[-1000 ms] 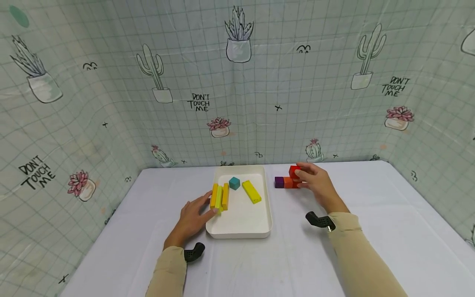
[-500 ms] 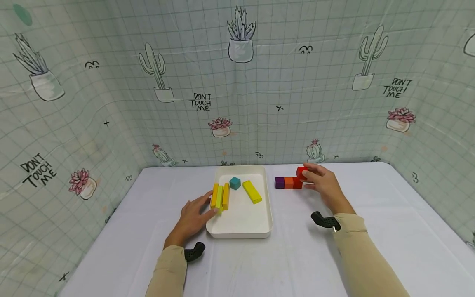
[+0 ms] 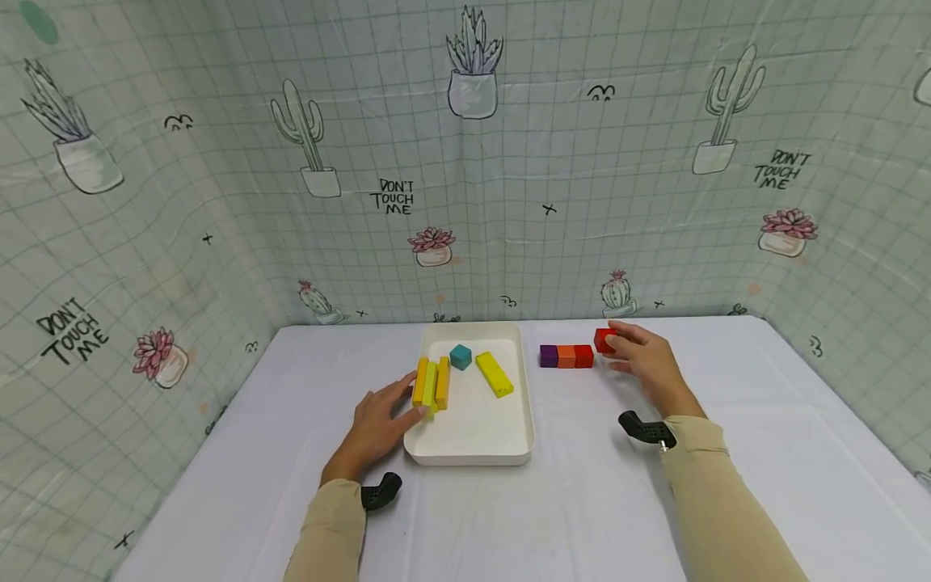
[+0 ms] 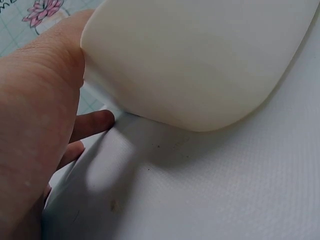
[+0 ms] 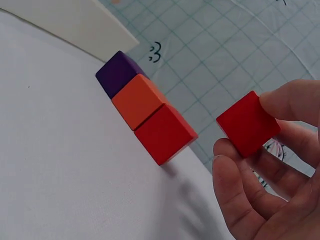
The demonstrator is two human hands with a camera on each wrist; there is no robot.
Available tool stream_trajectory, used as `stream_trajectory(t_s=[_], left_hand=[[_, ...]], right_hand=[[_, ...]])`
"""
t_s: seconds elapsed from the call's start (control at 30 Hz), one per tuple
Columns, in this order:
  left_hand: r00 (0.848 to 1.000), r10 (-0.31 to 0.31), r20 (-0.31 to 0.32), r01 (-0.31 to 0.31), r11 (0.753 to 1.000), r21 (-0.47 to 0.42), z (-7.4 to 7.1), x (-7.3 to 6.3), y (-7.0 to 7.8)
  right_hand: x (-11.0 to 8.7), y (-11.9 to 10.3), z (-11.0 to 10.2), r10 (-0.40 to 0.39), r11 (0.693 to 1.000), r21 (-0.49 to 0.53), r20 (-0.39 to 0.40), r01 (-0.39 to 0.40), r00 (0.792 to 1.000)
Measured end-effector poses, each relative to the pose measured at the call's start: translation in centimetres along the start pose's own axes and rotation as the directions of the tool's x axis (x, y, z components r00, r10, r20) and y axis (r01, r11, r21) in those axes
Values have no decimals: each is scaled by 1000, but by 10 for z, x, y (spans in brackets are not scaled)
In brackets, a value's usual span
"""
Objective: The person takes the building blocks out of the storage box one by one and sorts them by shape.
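My left hand (image 3: 374, 428) is at the left wall of the tray (image 3: 473, 444), thumb over the rim; cannot tell whether it grips. Right of the tray, my right hand (image 3: 647, 364), partly closed, pinches a red cube (image 5: 248, 124) at its fingertips; a cube row (image 3: 566, 356) lies between it and the tray.

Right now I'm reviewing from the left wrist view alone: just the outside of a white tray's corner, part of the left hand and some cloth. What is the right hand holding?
Observer: The right hand pinches a red cube.
Operator: Is that cube touching any other block?
Observer: No, the right wrist view shows a gap between it and the second red cube, which ends a row after an orange cube.
Operator: And inside the white tray?
Observer: A teal cube, toward the far end.
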State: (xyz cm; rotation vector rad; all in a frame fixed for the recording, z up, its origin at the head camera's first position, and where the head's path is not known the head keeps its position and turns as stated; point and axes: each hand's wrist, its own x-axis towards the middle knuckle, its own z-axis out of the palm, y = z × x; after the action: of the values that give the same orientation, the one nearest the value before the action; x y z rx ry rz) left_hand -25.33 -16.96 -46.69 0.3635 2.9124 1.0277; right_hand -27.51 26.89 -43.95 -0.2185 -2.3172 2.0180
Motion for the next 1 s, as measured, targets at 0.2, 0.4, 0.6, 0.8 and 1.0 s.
stream_trajectory(t_s=[0.2, 0.4, 0.6, 0.8, 1.0], left_hand=[[1000, 1, 4, -1, 1000, -4, 1, -1, -1], [1000, 2, -5, -2, 1000, 3, 1, -1, -1], [1000, -2, 6, 2, 1000, 4, 0, 0, 0], [1000, 1, 3, -1, 1000, 6, -1, 0, 1], [1000, 3, -1, -3, 1000, 3, -2, -1, 2]], right_hand=[[1, 7, -2, 48, 999, -21, 0, -48, 999], [3, 12, -1, 72, 997, -39, -5, -73, 997], [4, 15, -4, 87, 995, -43, -5, -87, 996], [7, 15, -9, 51, 989, -140, 13, -49, 999], [10, 16, -9, 43, 978, -204, 24, -38, 999]])
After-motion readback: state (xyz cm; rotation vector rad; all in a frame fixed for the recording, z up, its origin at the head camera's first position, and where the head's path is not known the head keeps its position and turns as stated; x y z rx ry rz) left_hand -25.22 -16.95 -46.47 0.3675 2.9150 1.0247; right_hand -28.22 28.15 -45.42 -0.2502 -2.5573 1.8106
